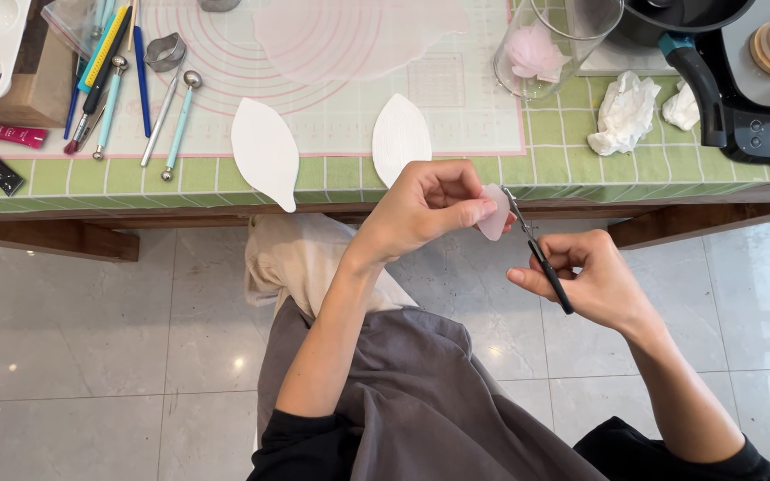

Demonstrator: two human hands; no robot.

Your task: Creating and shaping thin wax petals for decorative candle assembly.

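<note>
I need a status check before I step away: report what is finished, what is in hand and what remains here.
Done: two white leaf-shaped cutouts lie at the mat's front edge. In hand: the left hand pinches a small pale pink piece while the right hand trims it with small scissors. Left: the rolled pink sheet looks mostly uncut.

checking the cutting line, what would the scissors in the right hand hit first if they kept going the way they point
The pale pink petal piece pinched by the left hand. The small scissors in the right hand already have their tips at its edge.

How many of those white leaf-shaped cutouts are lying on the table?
2. One white leaf-shaped cutout lies left of centre, overhanging the table edge; the other lies just right of it, above the left hand. Others may be hidden.
</note>
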